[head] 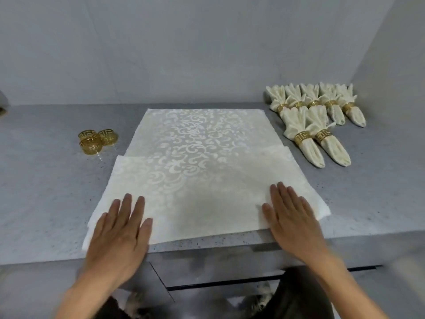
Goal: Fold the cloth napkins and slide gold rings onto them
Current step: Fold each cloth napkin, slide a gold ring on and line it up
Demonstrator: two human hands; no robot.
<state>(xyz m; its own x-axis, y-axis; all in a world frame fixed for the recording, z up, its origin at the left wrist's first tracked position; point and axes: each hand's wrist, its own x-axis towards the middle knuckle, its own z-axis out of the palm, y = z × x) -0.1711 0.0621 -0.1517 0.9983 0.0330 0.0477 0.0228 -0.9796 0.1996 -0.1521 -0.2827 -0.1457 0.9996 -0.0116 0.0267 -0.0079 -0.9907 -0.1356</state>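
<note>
Both hands, left [119,229] and right [292,217], lie flat and wide on the napkin [195,162] (near edge folded up); I'd press the crease evenly, keeping edges square.

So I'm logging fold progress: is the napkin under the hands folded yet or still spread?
Partly folded: the napkin lies flat, its near part doubled over, the fold's edge running across it.
</note>
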